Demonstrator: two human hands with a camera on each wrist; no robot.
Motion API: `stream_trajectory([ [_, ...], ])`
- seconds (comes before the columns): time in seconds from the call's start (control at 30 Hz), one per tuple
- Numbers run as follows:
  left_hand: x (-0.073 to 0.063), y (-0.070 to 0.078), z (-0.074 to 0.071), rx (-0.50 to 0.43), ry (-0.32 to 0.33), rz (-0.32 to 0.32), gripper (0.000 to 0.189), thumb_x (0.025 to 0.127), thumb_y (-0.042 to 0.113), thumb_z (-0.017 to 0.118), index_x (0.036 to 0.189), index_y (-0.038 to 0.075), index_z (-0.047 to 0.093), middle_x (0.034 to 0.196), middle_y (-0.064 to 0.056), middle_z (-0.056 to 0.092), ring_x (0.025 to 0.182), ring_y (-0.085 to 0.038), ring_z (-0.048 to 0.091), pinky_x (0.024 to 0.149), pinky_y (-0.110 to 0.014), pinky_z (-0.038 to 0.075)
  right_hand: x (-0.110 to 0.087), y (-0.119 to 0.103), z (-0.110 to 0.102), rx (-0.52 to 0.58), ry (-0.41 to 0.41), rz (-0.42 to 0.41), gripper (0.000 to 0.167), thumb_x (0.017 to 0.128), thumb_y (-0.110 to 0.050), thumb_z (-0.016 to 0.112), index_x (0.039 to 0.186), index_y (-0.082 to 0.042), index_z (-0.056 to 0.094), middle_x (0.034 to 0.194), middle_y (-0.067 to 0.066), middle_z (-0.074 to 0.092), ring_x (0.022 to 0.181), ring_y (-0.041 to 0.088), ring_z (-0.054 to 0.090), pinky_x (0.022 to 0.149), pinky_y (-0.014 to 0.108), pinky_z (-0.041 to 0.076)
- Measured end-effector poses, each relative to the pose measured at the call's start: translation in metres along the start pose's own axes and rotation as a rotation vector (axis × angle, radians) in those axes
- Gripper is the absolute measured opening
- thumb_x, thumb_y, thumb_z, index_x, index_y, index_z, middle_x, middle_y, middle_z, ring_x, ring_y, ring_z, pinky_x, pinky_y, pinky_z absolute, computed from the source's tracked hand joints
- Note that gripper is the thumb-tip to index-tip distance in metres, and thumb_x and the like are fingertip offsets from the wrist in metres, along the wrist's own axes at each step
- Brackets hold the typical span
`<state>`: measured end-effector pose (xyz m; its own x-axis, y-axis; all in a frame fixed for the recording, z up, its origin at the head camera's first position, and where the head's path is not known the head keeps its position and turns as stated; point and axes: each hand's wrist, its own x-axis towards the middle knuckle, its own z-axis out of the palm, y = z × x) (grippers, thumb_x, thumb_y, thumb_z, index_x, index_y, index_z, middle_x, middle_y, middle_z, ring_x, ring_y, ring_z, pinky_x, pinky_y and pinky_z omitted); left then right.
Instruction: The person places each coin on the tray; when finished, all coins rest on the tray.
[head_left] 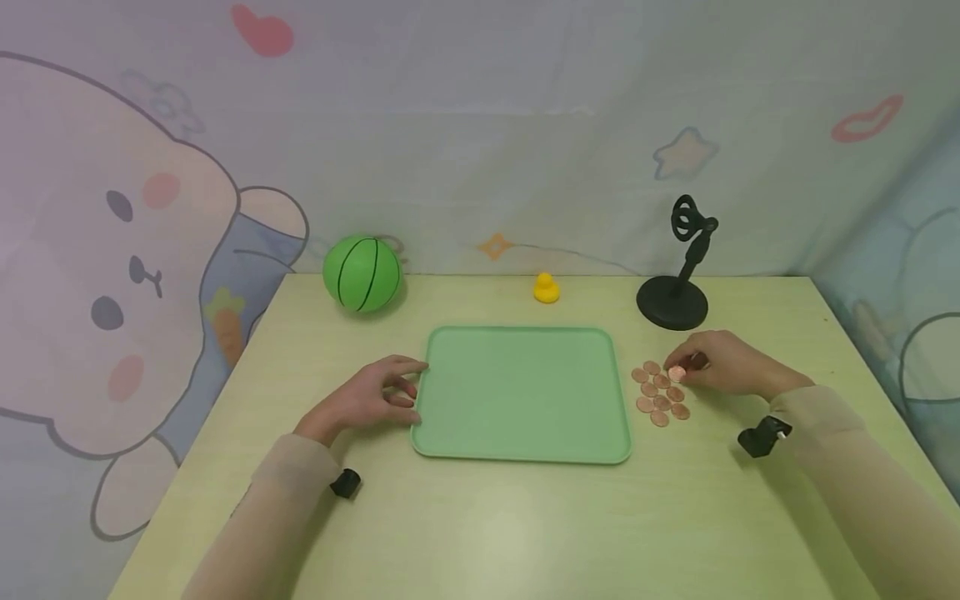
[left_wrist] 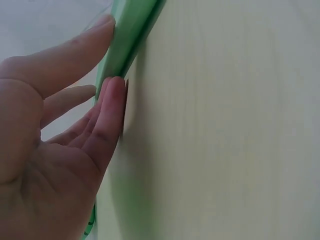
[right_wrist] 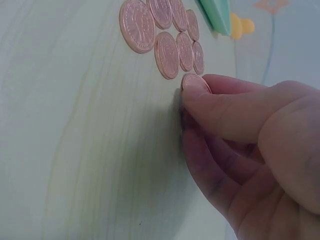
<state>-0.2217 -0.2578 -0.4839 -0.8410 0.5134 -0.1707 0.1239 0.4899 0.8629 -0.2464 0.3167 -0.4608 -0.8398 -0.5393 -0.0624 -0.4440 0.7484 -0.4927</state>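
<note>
On the table's right side, my right hand [head_left: 723, 365] pinches a copper-coloured coin [right_wrist: 194, 82] between thumb and forefinger. Several more copper coins [head_left: 662, 402] lie flat in a loose cluster just beside it. At the far side of the cluster from that hand stands a light green tray [head_left: 521, 396]. My left hand [head_left: 375, 392] is at the tray's left edge, thumb and fingertips touching the rim [left_wrist: 125, 35], with the fingers loosely extended. The lower fingers rest near the tabletop in the left wrist view.
Behind the tray, a green ball [head_left: 363, 273] with black lines sits at the back left. A small yellow rubber duck [head_left: 546, 289] is at the back middle. A black stand [head_left: 672, 302] with a round base rises behind the coins. A patterned cloth backdrop [head_left: 465, 167] borders the table.
</note>
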Motion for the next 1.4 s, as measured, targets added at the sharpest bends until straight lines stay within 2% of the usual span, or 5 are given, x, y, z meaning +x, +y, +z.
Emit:
stream_trajectory([
  [0.3,0.005,-0.005,-0.004,0.029,-0.005,-0.018,0.092,0.077,0.011,0.095,0.156,0.011,0.048,0.131,-0.014,0.054,0.091,-0.024,0.067,0.083,-0.033,0.058,0.0,0.001,0.0,-0.003,0.001,0.01,0.021,0.087,-0.003,0.084,0.108,-0.006,0.081,0.102,0.002,0.074,0.089,0.015,0.068,0.082,0.038,0.06],
  [0.57,0.007,-0.008,-0.002,0.022,-0.006,0.029,0.091,0.078,0.009,0.094,0.156,0.008,0.047,0.135,-0.017,0.05,0.086,-0.023,0.064,0.08,-0.03,0.057,0.012,-0.021,-0.002,0.07,0.049,-0.05,0.02,0.092,-0.004,0.08,0.111,-0.01,0.081,0.102,0.0,0.07,0.088,0.014,0.069,0.082,0.033,0.059],
  [0.7,0.006,-0.007,-0.001,0.061,-0.002,0.04,0.09,0.079,0.012,0.095,0.155,0.009,0.048,0.132,-0.016,0.052,0.086,-0.022,0.064,0.08,-0.03,0.056,0.027,-0.044,0.003,0.122,0.055,-0.068,0.02,0.094,-0.004,0.078,0.113,-0.008,0.08,0.104,0.001,0.071,0.089,0.014,0.07,0.082,0.033,0.059],
  [1.03,0.005,-0.009,0.003,0.102,-0.002,0.041,0.09,0.08,0.017,0.095,0.156,0.014,0.048,0.125,-0.012,0.054,0.088,-0.023,0.061,0.082,-0.03,0.054,0.085,-0.1,0.033,0.073,0.075,-0.177,0.021,0.097,-0.012,0.077,0.115,-0.003,0.079,0.105,0.005,0.073,0.089,0.018,0.07,0.082,0.039,0.059],
  [1.4,0.004,-0.01,0.003,0.103,0.003,0.052,0.089,0.08,0.02,0.095,0.156,0.016,0.048,0.126,-0.012,0.055,0.089,-0.023,0.059,0.082,-0.031,0.052,0.131,-0.142,0.061,0.081,0.057,-0.169,0.013,0.096,-0.007,0.073,0.107,-0.003,0.08,0.102,0.006,0.077,0.087,0.021,0.071,0.084,0.038,0.059],
])
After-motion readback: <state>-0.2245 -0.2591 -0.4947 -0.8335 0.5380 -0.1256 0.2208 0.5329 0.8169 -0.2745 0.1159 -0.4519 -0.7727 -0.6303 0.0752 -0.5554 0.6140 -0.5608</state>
